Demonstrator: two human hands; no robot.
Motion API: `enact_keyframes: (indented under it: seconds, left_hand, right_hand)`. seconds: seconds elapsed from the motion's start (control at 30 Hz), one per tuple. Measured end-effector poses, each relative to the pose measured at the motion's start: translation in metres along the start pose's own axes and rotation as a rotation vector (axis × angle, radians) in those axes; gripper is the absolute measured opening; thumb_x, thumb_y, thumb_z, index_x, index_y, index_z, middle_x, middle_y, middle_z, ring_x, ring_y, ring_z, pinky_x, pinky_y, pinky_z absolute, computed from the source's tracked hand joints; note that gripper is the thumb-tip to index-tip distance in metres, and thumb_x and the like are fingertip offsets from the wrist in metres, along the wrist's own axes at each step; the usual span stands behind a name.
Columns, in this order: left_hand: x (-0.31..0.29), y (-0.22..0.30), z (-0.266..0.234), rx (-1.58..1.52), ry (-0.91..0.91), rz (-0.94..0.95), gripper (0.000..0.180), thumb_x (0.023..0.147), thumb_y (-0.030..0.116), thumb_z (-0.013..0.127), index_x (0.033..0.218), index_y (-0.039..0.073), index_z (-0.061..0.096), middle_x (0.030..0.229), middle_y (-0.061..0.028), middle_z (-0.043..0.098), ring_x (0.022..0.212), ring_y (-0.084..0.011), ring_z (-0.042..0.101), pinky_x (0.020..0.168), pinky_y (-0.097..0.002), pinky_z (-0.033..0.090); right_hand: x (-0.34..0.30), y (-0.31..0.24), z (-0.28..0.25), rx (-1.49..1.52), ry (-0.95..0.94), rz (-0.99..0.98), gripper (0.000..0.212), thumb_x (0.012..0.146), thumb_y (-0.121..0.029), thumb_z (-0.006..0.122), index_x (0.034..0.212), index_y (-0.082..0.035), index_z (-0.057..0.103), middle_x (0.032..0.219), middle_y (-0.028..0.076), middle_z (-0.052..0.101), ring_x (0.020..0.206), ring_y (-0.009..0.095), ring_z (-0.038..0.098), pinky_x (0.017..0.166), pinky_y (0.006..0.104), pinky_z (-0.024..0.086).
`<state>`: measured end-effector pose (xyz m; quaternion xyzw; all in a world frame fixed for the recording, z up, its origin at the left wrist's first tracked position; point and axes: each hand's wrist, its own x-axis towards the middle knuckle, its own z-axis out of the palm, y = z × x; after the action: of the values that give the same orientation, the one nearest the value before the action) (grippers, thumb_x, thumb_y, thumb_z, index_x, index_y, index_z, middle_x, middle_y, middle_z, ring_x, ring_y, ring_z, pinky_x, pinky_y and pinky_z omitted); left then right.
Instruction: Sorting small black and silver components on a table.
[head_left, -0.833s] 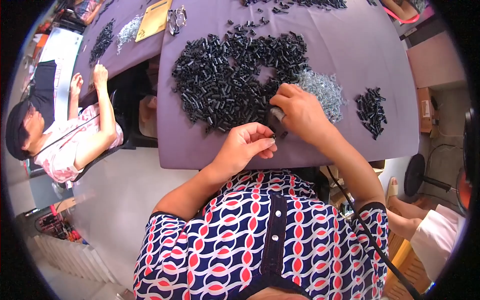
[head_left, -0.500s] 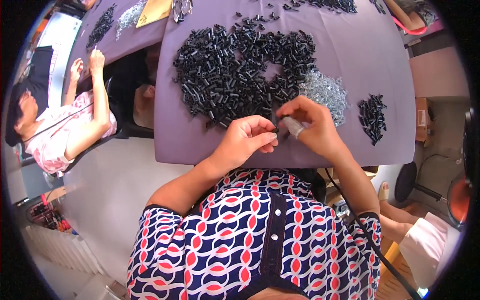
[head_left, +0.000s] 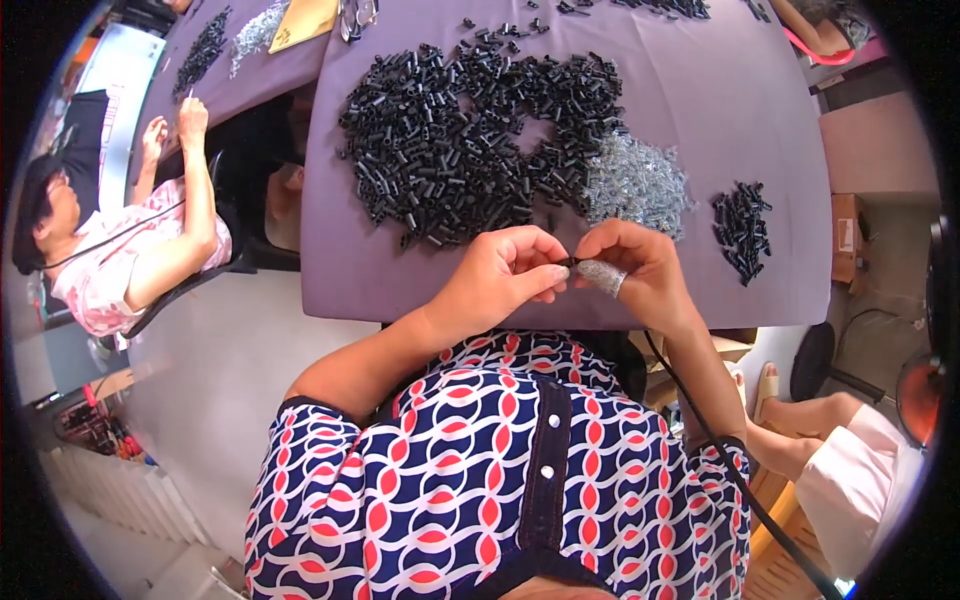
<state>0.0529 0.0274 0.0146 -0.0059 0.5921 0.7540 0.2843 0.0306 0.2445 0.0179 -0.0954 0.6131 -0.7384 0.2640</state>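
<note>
My left hand is closed, with thumb and index finger pinching a small black plastic piece above the table's near edge. My right hand meets it there, its fingertips pressed together at the piece's other side; whatever else they grip is hidden. A whitish wrap covers my right thumb. Just beyond my hands spreads a big heap of short black tube-like pieces. A pile of small clear, shiny pieces lies against its right side, behind my right hand.
A smaller pile of black pieces lies farther right on the purple-grey tablecloth. Eyeglasses and a yellow pad lie at the far left. On the left another person sits with raised hands. A black cable runs past my right arm.
My right hand has come down and in, so its fingertips now meet my left hand's at the black piece. My left hand has shifted slightly right.
</note>
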Motion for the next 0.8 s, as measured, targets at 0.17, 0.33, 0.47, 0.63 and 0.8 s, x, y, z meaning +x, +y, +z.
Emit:
enact_keyframes:
  seconds: [0.17, 0.33, 0.47, 0.63, 0.8]
  left_hand:
    - [-0.002, 0.000, 0.003, 0.080, 0.017, 0.004, 0.015, 0.093, 0.007, 0.066, 0.105, -0.001, 0.064, 0.087, -0.0055, 0.070, 0.078, -0.0101, 0.067, 0.073, -0.0235, 0.055]
    - [-0.003, -0.002, 0.004, 0.120, 0.020, 0.021, 0.015, 0.094, 0.008, 0.065, 0.105, -0.002, 0.064, 0.087, -0.0063, 0.070, 0.078, -0.0110, 0.067, 0.072, -0.0246, 0.056]
    - [0.004, 0.001, -0.009, -0.097, -0.121, -0.137, 0.015, 0.094, 0.009, 0.065, 0.104, -0.003, 0.065, 0.087, -0.0084, 0.070, 0.075, -0.0134, 0.067, 0.070, -0.0265, 0.056]
    - [0.004, -0.003, -0.003, -0.120, -0.064, -0.055, 0.014, 0.093, 0.008, 0.066, 0.104, -0.002, 0.065, 0.086, -0.0094, 0.070, 0.074, -0.0151, 0.067, 0.069, -0.0271, 0.055]
    - [0.006, 0.002, 0.004, -0.150, 0.018, -0.002, 0.015, 0.093, 0.008, 0.066, 0.104, -0.001, 0.065, 0.091, -0.0082, 0.070, 0.079, -0.0141, 0.067, 0.072, -0.0269, 0.055]
  right_hand:
    - [-0.002, -0.009, -0.001, -0.319, -0.018, -0.134, 0.015, 0.081, 0.008, 0.070, 0.093, 0.001, 0.065, 0.094, 0.005, 0.064, 0.088, 0.013, 0.063, 0.075, 0.0261, 0.051]
    - [-0.002, -0.014, 0.003, -0.506, -0.021, -0.234, 0.018, 0.075, 0.011, 0.070, 0.090, 0.002, 0.064, 0.091, 0.007, 0.064, 0.084, 0.016, 0.063, 0.072, 0.0282, 0.050]
    - [-0.003, -0.025, 0.000, -0.664, -0.104, -0.297, 0.037, 0.065, 0.021, 0.055, 0.095, 0.002, 0.066, 0.094, 0.011, 0.065, 0.089, 0.021, 0.066, 0.077, 0.0296, 0.052]
    - [-0.003, -0.025, 0.002, -0.604, -0.120, -0.194, 0.049, 0.065, 0.019, 0.058, 0.110, 0.000, 0.067, 0.096, 0.010, 0.065, 0.090, 0.022, 0.067, 0.077, 0.0305, 0.052]
    - [-0.007, -0.035, 0.001, -0.641, 0.059, -0.195, 0.065, 0.070, 0.002, 0.076, 0.132, -0.002, 0.055, 0.104, 0.010, 0.064, 0.090, 0.022, 0.066, 0.077, 0.0311, 0.053]
